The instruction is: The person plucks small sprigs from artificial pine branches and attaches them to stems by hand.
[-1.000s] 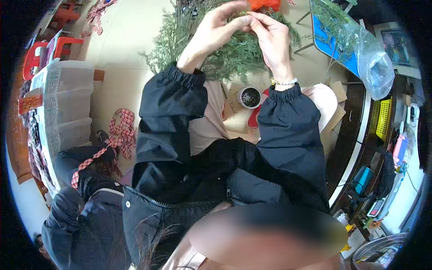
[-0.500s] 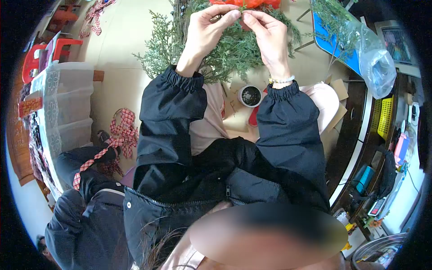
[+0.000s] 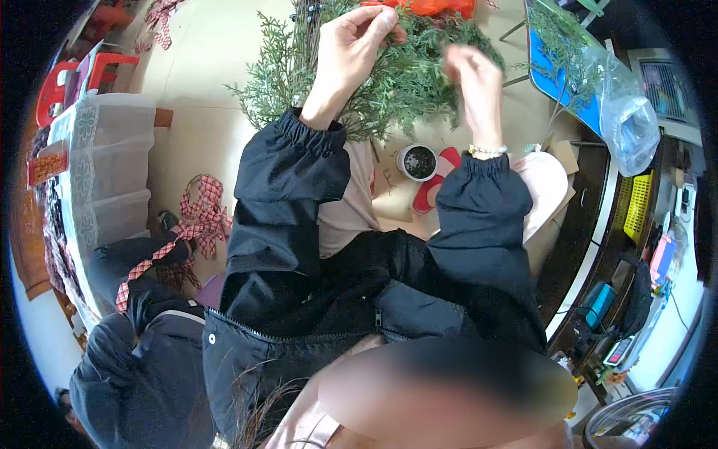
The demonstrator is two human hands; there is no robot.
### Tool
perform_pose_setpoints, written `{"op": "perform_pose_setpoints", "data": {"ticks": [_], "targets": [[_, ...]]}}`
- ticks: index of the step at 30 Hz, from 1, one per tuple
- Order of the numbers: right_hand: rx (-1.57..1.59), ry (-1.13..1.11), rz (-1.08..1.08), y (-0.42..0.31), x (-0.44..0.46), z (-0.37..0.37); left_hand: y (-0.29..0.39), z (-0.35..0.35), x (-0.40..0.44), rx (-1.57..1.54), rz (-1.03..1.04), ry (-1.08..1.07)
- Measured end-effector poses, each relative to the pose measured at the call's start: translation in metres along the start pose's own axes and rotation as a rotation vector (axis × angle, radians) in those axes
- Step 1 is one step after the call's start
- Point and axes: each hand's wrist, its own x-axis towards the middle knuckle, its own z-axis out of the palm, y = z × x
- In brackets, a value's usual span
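My left hand (image 3: 353, 49) is raised at the top centre, thumb and fingers pinched together; what they hold is too small to make out. To its right is my right hand (image 3: 476, 78), blurred, with its fingers bent and a beaded bracelet (image 3: 488, 150) at the wrist. Both hands are above a heap of green leafy sprigs (image 3: 407, 90). Bare dark stems (image 3: 305, 45) run beside the left hand. Something bright orange-red (image 3: 441, 7) lies behind the sprigs. Below the heap stands a white cup (image 3: 417, 162) with small dark bits inside.
A blue-topped table (image 3: 550, 75) with sprigs and a clear plastic bag (image 3: 628, 123) is at the right. At the left are a lace-covered table (image 3: 112, 172), red stools (image 3: 112, 67) and a person in dark clothes (image 3: 142, 374) beside checked red fabric strips (image 3: 202, 217).
My hands were together at the top; now they are apart. The right hand has moved right and down, while the left remains raised and pinched.
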Motion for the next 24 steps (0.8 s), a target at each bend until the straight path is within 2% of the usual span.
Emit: {"op": "perform_pose_setpoints", "data": {"ticks": [1, 2, 4, 5, 6, 8, 10, 24], "targets": [[-0.259, -0.158, 0.081, 0.019, -0.007, -0.015, 0.001, -0.001, -0.001, -0.006, 0.003, 0.010], [-0.350, -0.352, 0.342, 0.038, -0.016, -0.027, 0.002, -0.001, -0.001, -0.013, 0.007, 0.021], [-0.931, -0.594, 0.430, 0.124, -0.050, -0.043, 0.000, -0.002, 0.000, 0.014, 0.013, 0.032], [-1.239, -0.806, 0.573, 0.185, -0.063, -0.040, -0.005, -0.005, 0.000, 0.024, 0.021, -0.002], [-1.326, -0.858, 0.603, 0.215, -0.070, -0.035, -0.012, -0.008, 0.001, 0.035, 0.028, -0.036], [-1.404, -0.835, 0.627, 0.265, -0.093, -0.026, -0.032, -0.008, 0.004, -0.011, 0.055, -0.018], [-1.413, -0.781, 0.625, 0.284, -0.104, -0.020, -0.037, -0.002, 0.004, -0.043, 0.081, 0.016], [-1.372, -0.646, 0.498, 0.298, -0.118, -0.018, -0.032, 0.008, -0.003, -0.018, 0.093, 0.142]]}}
